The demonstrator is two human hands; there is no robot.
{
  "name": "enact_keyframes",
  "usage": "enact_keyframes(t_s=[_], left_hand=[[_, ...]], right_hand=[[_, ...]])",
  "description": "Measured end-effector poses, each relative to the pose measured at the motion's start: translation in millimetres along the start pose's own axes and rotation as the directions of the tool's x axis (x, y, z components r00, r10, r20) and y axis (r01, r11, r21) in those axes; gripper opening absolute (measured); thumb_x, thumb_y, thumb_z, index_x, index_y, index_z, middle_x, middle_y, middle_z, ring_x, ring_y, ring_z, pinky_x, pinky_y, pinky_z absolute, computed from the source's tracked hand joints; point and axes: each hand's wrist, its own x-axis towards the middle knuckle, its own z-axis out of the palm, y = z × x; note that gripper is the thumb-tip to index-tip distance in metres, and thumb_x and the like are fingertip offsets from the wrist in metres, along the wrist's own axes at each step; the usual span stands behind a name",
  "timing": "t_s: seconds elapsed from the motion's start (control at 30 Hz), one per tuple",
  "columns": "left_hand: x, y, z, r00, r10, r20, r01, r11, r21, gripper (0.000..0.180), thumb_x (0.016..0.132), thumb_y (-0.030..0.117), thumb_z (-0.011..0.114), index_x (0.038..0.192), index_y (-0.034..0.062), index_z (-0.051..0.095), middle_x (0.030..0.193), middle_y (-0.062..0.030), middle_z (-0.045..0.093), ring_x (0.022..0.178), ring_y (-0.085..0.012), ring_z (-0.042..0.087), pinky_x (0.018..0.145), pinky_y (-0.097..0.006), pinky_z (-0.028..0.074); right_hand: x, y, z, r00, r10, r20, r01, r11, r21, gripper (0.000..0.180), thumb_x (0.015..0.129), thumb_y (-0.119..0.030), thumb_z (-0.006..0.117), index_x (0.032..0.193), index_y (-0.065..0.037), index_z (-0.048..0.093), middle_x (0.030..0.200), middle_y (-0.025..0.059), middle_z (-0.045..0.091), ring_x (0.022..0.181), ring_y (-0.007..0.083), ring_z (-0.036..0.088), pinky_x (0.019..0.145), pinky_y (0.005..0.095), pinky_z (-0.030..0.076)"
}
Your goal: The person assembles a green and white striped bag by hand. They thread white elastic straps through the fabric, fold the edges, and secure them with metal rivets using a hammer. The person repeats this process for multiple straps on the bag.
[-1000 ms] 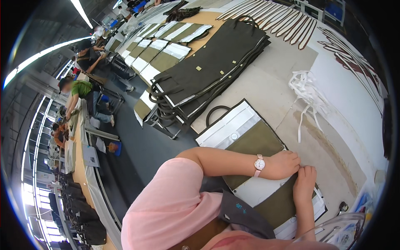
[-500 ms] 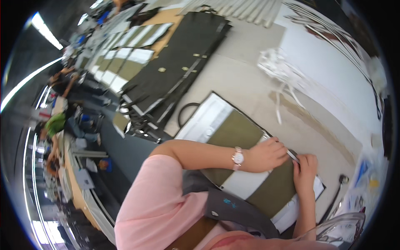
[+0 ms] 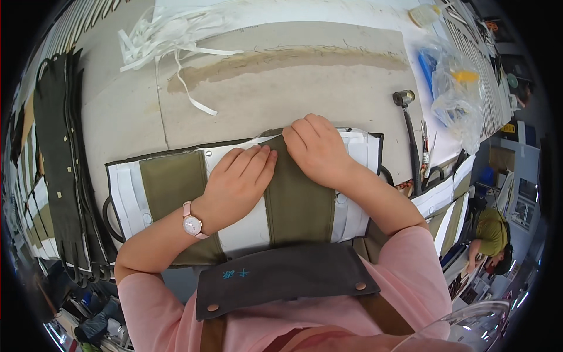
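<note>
Both hands lie on a flat bag panel of olive-green and white fabric with black edging (image 3: 176,182), which is spread on the beige worktable (image 3: 293,94) directly in front of the person.

The left hand (image 3: 237,179) comes in from the lower left. Its forearm is bent at the elbow and carries a pink wristwatch (image 3: 192,224) on the wrist. The palm faces down and the fingers are stretched out flat and close together. They press on the white stripe and touch the left edge of the middle olive-green stripe (image 3: 299,199). This hand is open and grasps nothing.

The right hand (image 3: 316,149) comes in from the lower right, with the wrist turned inward. Its fingers are curled downward over the top end of the same olive-green stripe, near the upper edge of the panel. It seems to pinch or fold the fabric there, but the fingertips are hidden, so I cannot tell if they really close on it.

The two hands are just beside each other, almost touching.

To the right of the panel a black-handled hammer with a metal head (image 3: 409,135) lies on the table. A bundle of white fabric strips (image 3: 170,35) lies well apart at the top left.
</note>
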Motion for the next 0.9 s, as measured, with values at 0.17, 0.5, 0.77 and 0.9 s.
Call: enact_keyframes(t_s=[0.17, 0.5, 0.77, 0.9], left_hand=[[-2, -3, -1, 1.000, -0.022, 0.008, 0.023, 1.000, -0.022, 0.041, 0.077, 0.004, 0.063, 0.117, -0.0025, 0.066, 0.119, -0.0129, 0.064, 0.110, -0.0249, 0.062, 0.091, -0.038, 0.051], [2, 0, -2, 0.999, -0.044, 0.024, 0.044, 0.999, 0.019, 0.037, 0.079, 0.006, 0.064, 0.115, -0.0023, 0.066, 0.122, -0.0134, 0.061, 0.104, -0.0248, 0.062, 0.091, -0.038, 0.050], [-1, 3, -1, 0.996, -0.078, 0.049, 0.074, 0.995, 0.070, 0.040, 0.080, 0.005, 0.063, 0.119, -0.0021, 0.066, 0.126, -0.0149, 0.059, 0.105, -0.0260, 0.060, 0.091, -0.038, 0.050], [0, 1, -3, 0.995, -0.063, 0.081, 0.055, 0.994, 0.091, 0.043, 0.079, 0.005, 0.062, 0.121, -0.0028, 0.065, 0.125, -0.0149, 0.061, 0.107, -0.0255, 0.060, 0.089, -0.036, 0.050]], right_hand=[[-7, 0, -11, 1.000, 0.030, -0.004, -0.030, 0.998, 0.047, 0.026, 0.071, -0.011, 0.064, 0.096, -0.003, 0.062, 0.082, 0.0051, 0.053, 0.073, 0.0207, 0.055, 0.064, 0.0324, 0.047], [-3, 0, -7, 0.994, 0.094, 0.056, -0.095, 0.995, 0.010, 0.031, 0.069, -0.006, 0.068, 0.098, -0.002, 0.061, 0.077, 0.0068, 0.054, 0.064, 0.0219, 0.056, 0.056, 0.0349, 0.047], [-12, -1, -13, 0.996, 0.088, 0.026, -0.089, 0.994, 0.063, 0.024, 0.070, -0.012, 0.067, 0.092, -0.005, 0.062, 0.079, 0.0057, 0.055, 0.067, 0.0203, 0.057, 0.058, 0.0315, 0.046], [-29, -4, -17, 0.971, 0.237, 0.014, -0.238, 0.965, 0.108, 0.018, 0.073, -0.006, 0.072, 0.088, -0.005, 0.062, 0.079, 0.0071, 0.057, 0.068, 0.0234, 0.057, 0.059, 0.0340, 0.048]])
